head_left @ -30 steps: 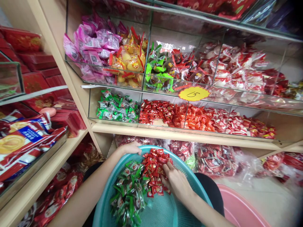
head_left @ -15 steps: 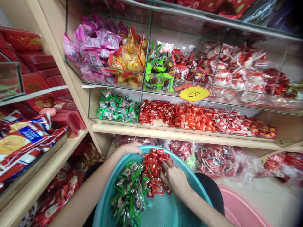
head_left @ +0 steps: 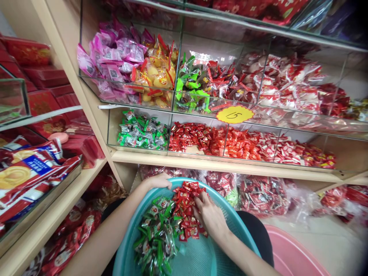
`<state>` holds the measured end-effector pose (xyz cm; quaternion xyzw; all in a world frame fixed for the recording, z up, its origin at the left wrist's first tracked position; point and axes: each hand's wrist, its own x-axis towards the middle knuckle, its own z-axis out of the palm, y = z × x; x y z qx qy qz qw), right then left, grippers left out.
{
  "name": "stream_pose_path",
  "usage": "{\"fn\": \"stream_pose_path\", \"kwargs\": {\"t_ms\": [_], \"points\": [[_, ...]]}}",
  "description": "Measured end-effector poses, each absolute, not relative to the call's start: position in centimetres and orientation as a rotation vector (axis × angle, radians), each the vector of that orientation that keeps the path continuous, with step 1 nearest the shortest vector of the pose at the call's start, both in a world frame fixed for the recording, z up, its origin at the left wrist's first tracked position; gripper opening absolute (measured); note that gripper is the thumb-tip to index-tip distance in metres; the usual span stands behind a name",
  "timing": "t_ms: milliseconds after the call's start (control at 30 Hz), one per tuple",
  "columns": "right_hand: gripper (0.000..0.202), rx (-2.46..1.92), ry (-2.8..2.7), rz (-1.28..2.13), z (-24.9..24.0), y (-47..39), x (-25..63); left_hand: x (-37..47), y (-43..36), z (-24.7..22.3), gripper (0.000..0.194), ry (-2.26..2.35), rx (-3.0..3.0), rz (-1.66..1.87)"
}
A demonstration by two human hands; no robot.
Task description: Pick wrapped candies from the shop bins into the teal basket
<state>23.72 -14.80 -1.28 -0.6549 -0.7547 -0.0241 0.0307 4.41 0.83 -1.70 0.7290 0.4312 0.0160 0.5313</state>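
Note:
A round teal plastic mesh basket [head_left: 195,258] sits tilted in front of me between my knees. My left hand [head_left: 158,181] holds its far rim at the left, fingers curled over the edge. Inside, red wrapped candies [head_left: 185,201] form a pile at the far middle. Green-and-clear wrapped candies [head_left: 158,237] are heaped on the left. My right hand [head_left: 211,214] reaches into the basket from the right, its fingers curled into the right side of the red pile. Its fingertips are partly hidden among the wrappers.
Glass-fronted shelf bins [head_left: 198,136] ahead hold sorted wrapped sweets, with a yellow price tag [head_left: 235,114] marked 15. Below the shelf lie bags of red packets [head_left: 263,195]. A pink tub [head_left: 290,249] stands on the floor at right. Packaged biscuits [head_left: 34,168] are at left.
My right hand has shifted slightly left and up against the red candies. My left hand stays on the rim, and the basket has hardly moved.

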Motion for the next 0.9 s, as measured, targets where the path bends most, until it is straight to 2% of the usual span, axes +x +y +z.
{"fn": "stream_pose_path", "kwargs": {"t_ms": [300, 500, 667, 767, 900], "points": [[0.014, -2.001, -2.307, -0.136, -1.7, -14.6, 23.7, 4.5, 0.7, -1.4, 0.021, 1.065, 1.722, 0.025], [0.024, -1.843, -2.227, -0.236, 3.9, -12.9, 23.9, 4.5, 0.7, -1.4, 0.022, 1.054, 1.719, 0.061], [0.027, -1.722, -2.042, -0.258, 9.4, -7.6, 23.7, 4.4, 0.6, -1.4, 0.026, 1.069, 1.716, 0.057], [0.027, -1.809, -1.919, -0.208, 10.9, -3.0, 23.3, 4.4, 0.7, -1.5, 0.026, 1.075, 1.720, 0.062], [0.032, -2.066, -1.741, 0.046, 11.1, 2.6, 22.4, 4.5, 0.8, -1.7, 0.022, 1.051, 1.724, 0.078]]}}
